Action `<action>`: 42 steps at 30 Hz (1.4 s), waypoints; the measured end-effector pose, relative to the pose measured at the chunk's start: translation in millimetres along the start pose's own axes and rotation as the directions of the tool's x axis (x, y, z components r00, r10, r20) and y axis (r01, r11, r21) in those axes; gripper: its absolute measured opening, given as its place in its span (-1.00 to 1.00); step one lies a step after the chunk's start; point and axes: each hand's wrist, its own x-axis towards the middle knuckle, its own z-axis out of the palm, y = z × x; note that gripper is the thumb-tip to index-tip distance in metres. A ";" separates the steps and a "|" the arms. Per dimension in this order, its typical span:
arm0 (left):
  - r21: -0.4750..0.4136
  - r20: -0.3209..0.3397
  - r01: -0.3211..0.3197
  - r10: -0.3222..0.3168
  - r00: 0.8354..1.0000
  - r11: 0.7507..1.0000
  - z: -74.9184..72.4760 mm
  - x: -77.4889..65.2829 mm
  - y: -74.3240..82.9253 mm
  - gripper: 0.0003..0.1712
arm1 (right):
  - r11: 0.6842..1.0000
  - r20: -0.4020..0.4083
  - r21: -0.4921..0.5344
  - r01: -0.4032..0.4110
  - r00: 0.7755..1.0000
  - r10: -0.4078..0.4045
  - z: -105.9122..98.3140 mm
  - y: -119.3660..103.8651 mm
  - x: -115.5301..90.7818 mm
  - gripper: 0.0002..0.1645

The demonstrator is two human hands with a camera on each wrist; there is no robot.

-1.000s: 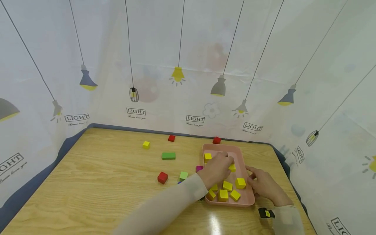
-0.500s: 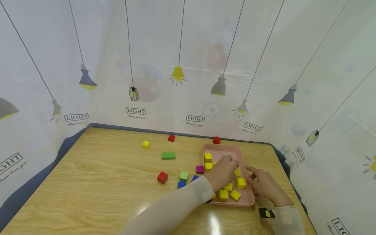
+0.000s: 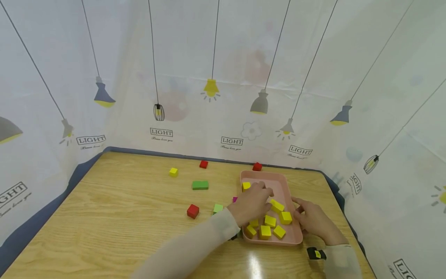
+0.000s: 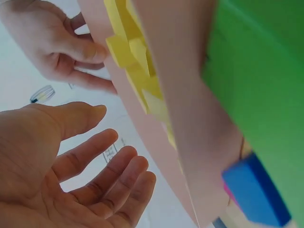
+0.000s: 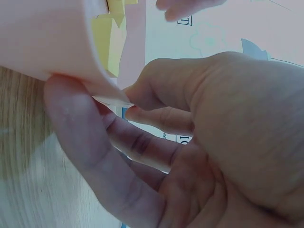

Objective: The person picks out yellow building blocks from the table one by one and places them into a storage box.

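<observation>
Several yellow blocks [image 3: 285,217] lie in the pink tray [image 3: 280,184] on the right side of the table. Above the tray's left half, my left hand [image 3: 253,203] has its fingers loosely spread, and the left wrist view shows nothing in them. It covers part of the yellow blocks. My right hand [image 3: 317,220] grips the tray's right edge; the right wrist view shows the fingers [image 5: 71,111] against its wall and rim. A long yellow block [image 3: 277,205] rests just to the right of the left hand.
Left of the tray on the wooden table [image 3: 122,209] are a red cube [image 3: 193,211], a light green block [image 3: 218,209] and a green block [image 3: 200,185]. Farther back are a yellow cube [image 3: 173,172] and red blocks [image 3: 203,164]. A blue block [image 4: 256,190] shows beside the tray.
My left hand moved right and toward me over the tray, then back left, leaving the long yellow block in plain view. The right hand and tray stayed still.
</observation>
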 end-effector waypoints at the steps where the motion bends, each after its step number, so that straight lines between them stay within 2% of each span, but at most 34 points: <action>1: 0.011 -0.015 -0.010 0.010 1.000 1.000 -2.9 -1.7 -2.3 -0.63 | 1.000 -0.001 -0.003 -0.003 1.000 0.003 0.2 0.0 0.6 -0.31; 5: 0.034 -0.071 -0.027 0.029 0.997 0.999 -13.0 -6.9 -13.8 -0.64 | 1.000 -0.009 -0.013 -0.004 1.000 0.004 0.8 0.6 2.1 -0.30; 16: 0.076 -0.137 0.055 -0.045 0.990 0.996 -30.5 -18.1 -49.6 -0.66 | 1.000 -0.021 -0.027 -0.008 1.000 0.008 1.3 -1.1 1.8 -0.30; 25: 0.110 -0.127 0.157 -0.143 0.982 0.981 -40.3 -29.5 -77.4 -0.50 | 1.000 -0.014 -0.011 -0.027 1.000 0.027 2.3 -1.0 1.0 -0.29; 33: 0.165 -0.170 0.184 -0.156 0.973 0.969 -48.1 -44.1 -108.1 -0.34 | 1.000 -0.007 -0.014 -0.020 1.000 0.020 2.3 0.0 1.6 -0.29; 42: 0.164 -0.213 0.270 -0.233 0.949 0.949 -59.9 -63.8 -149.4 -0.21 | 1.000 -0.010 -0.013 -0.024 1.000 0.024 1.7 -0.8 0.8 -0.30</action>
